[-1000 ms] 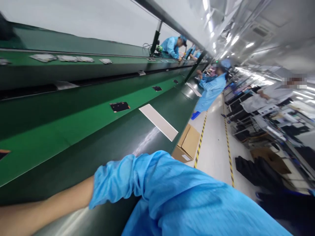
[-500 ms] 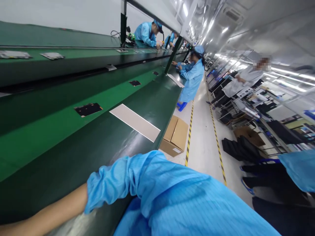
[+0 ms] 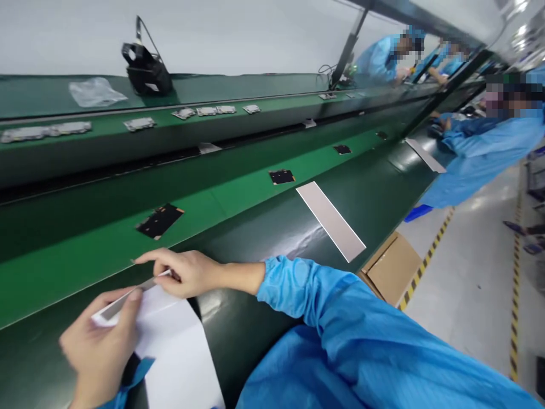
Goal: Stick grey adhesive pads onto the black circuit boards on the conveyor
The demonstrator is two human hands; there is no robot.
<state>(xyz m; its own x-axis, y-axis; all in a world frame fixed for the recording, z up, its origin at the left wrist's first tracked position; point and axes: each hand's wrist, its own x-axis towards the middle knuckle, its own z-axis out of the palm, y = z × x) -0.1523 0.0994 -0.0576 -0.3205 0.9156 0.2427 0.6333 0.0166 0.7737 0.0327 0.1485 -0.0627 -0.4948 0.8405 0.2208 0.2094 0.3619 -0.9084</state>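
My left hand (image 3: pixel 104 332) is closed on the near left end of a white sheet (image 3: pixel 174 346), thumb on top of its edge. Along that edge runs a narrow grey strip (image 3: pixel 114 307). At the strip's other end, my right hand (image 3: pixel 185 274) has its thumb and curled fingers closed on the sheet. Its index finger stretches out to the left, with a tiny dark speck at the tip that I cannot make out. Just beyond my hands, a black flat circuit board (image 3: pixel 160 220) lies on the bright green belt (image 3: pixel 221 207).
More black boards (image 3: pixel 281 176) lie along the belt. A pale rectangular plate (image 3: pixel 331 220) rests on the dark green bench (image 3: pixel 255 236). Silvery parts (image 3: pixel 139 124) line the raised shelf, with a black device (image 3: pixel 149 74) behind. A cardboard box (image 3: pixel 392 267) stands on the floor. Co-workers (image 3: pixel 489 147) sit farther along.
My view has swung left, bringing both hands, the white sheet and another black board into sight. My right forearm, earlier reaching out of frame at lower left, now ends in the hand at the sheet.
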